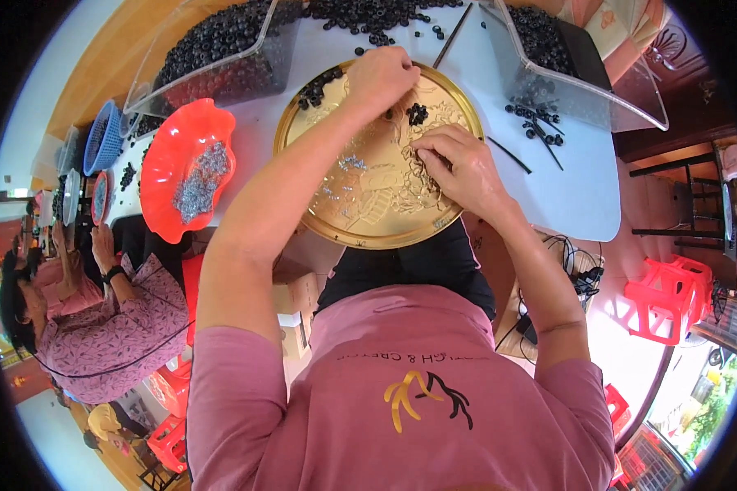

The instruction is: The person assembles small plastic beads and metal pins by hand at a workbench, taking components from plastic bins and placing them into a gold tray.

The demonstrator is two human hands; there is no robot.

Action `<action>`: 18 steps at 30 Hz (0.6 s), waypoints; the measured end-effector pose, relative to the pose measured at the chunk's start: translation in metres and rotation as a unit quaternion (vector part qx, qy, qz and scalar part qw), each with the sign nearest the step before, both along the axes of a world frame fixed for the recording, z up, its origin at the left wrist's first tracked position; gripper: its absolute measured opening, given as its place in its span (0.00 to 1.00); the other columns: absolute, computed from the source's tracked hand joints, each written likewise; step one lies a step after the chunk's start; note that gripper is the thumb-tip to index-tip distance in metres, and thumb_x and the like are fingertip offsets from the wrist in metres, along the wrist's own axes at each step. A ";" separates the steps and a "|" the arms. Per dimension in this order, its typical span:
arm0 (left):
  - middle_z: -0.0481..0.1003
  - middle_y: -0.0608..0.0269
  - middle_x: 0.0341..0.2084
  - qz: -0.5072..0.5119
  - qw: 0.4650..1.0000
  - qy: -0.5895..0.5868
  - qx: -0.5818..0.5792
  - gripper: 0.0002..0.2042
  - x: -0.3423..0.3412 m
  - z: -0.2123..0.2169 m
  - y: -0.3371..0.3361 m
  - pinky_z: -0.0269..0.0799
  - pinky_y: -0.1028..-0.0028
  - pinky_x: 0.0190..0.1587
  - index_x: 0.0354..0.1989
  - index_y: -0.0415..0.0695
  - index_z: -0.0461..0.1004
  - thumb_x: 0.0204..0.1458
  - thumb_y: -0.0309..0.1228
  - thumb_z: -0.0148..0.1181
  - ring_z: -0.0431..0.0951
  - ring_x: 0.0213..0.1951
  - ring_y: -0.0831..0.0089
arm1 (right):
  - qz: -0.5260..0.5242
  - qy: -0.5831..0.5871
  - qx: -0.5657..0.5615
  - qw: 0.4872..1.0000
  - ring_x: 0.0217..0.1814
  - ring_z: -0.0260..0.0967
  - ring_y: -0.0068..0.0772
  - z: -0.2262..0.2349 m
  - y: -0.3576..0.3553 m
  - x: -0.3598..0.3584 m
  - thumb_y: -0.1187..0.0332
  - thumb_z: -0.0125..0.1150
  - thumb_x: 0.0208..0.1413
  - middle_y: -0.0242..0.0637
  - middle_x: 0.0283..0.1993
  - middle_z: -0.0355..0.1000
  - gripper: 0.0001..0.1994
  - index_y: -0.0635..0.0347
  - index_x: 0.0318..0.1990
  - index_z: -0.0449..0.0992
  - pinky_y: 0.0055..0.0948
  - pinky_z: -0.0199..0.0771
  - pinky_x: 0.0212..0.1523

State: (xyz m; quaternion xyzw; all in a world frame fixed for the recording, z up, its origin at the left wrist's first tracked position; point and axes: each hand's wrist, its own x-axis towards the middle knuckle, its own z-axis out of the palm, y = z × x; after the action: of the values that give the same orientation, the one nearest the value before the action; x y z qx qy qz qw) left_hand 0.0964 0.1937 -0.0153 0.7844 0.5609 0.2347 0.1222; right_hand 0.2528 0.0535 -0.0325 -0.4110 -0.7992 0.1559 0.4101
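Between left grip (381, 79) and right grip (464, 168), their hold unclear, lies a black bead cluster (418, 114).

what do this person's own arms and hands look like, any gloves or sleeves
Both the left hand and right hand are bare, with no gloves. The forearms are uncovered, and no watch or bracelet shows. Short, plain dusty-pink sleeves end above the elbows, matching the shirt.
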 end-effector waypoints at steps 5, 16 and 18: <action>0.81 0.56 0.28 -0.074 0.994 -0.041 -0.064 0.15 -0.057 0.012 -0.011 0.75 0.65 0.38 0.32 0.43 0.81 0.47 0.43 0.64 0.81 0.33 0.60 | -0.010 0.020 -0.004 1.000 0.40 0.74 0.47 -0.003 -0.001 -0.002 0.72 0.61 0.54 0.42 0.37 0.76 0.05 0.60 0.37 0.79 0.39 0.75 0.41; 0.79 0.58 0.32 -0.102 0.978 0.002 -0.184 0.11 -0.118 0.053 -0.118 0.71 0.70 0.43 0.38 0.38 0.78 0.54 0.35 0.62 0.78 0.38 0.69 | 0.004 0.146 -0.236 0.961 0.42 0.72 0.16 0.002 0.006 0.010 0.71 0.58 0.62 0.32 0.43 0.78 0.10 0.65 0.47 0.79 0.20 0.73 0.43; 0.78 0.56 0.34 -0.102 0.989 0.024 -0.108 0.12 -0.126 0.054 -0.127 0.71 0.68 0.43 0.38 0.38 0.78 0.53 0.35 0.62 0.78 0.38 0.65 | -0.011 0.186 -0.270 0.945 0.42 0.71 0.16 0.003 0.010 0.016 0.71 0.58 0.62 0.31 0.43 0.78 0.10 0.65 0.47 0.79 0.19 0.73 0.44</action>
State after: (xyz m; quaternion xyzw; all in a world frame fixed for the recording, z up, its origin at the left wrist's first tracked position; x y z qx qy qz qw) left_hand -0.0296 0.0667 0.0389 0.8250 0.5032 0.1402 0.2156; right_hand 0.2692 0.0632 -0.0290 -0.4790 -0.6318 0.4349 0.4270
